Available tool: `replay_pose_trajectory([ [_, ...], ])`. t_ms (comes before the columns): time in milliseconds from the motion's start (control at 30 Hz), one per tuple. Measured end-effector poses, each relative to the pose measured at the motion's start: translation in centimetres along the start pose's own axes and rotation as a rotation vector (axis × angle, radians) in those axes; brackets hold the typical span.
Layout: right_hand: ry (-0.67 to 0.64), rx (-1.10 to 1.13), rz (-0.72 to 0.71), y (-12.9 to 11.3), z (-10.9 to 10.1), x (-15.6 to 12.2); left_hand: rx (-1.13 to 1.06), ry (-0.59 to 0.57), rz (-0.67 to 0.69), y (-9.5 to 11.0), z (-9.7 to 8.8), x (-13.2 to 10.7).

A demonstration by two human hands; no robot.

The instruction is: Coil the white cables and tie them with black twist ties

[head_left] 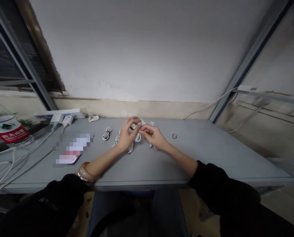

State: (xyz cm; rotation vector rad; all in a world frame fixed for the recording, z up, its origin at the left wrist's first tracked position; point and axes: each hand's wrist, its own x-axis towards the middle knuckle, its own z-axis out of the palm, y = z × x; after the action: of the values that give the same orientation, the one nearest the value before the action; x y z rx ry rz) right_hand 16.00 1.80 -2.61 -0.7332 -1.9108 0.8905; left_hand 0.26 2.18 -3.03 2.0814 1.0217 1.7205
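Observation:
Between my two hands is a coiled white cable [137, 137], held slightly off or against the grey desk; I cannot tell which. My left hand [127, 134] is closed on the coil, thumb and fingers around its left side. From the right, my right hand [154, 135] pinches at the bundle's middle, its fingertips pressed together; whatever they grip there is too small to make out. Another coiled white cable, tied with a dark band, [107, 133] lies to the left. One more bundle [116, 141] is partly hidden behind my left hand, and another [151, 124] behind my right.
Short black ties [174, 136] lie right of my hands. On the left are a phone with a blurred screen [74, 149], a power strip [75, 113] with white plugs, loose white cords [21, 160] and a red-labelled bottle [10, 131]. Crumpled paper [93, 118] lies by the wall.

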Motion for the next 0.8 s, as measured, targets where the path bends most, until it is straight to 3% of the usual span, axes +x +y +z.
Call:
replay_pose_trajectory([
  [300,0.112,0.284,0.102,0.3,-1.7,1.0,0.069,-0.306,-0.091,0.4,-0.6,0.1],
  [500,0.135,0.320,0.147,0.9,-1.5,1.2,0.012,-0.271,-0.189,1.1,0.0,-0.1],
  [667,0.108,0.155,0.079,1.1,-1.3,1.1,-0.051,-0.258,-0.235,0.7,0.2,-0.1],
  [800,0.076,-0.018,0.002,0.9,-1.6,0.8,-0.041,-0.322,-0.275,0.2,0.3,0.0],
])
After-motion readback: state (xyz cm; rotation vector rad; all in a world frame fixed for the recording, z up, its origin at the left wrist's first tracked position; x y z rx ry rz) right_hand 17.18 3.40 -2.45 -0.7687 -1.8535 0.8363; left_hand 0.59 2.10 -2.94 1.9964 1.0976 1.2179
